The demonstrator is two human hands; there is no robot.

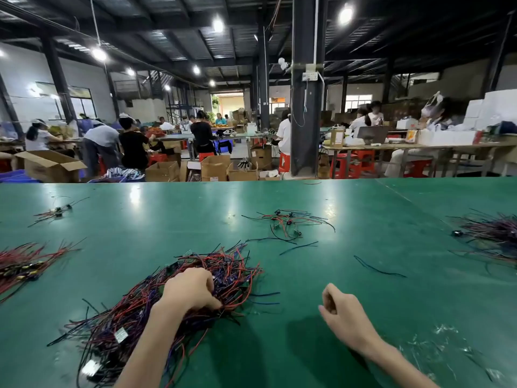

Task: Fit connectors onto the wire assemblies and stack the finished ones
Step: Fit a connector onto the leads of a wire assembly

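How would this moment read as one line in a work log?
left hand: gripping wire pile | right hand: curled over table, contents unclear | stage: picking next wire

Left hand [190,289] grips wire bundle [229,264]; right hand [344,312] curled.

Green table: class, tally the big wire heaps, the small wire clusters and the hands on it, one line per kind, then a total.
Big wire heaps: 3 (left heap, centre heap, right heap)
Small wire clusters: 2 (far-left cluster, far-centre cluster)
Hands: 2 (left hand, right hand)
Total: 7
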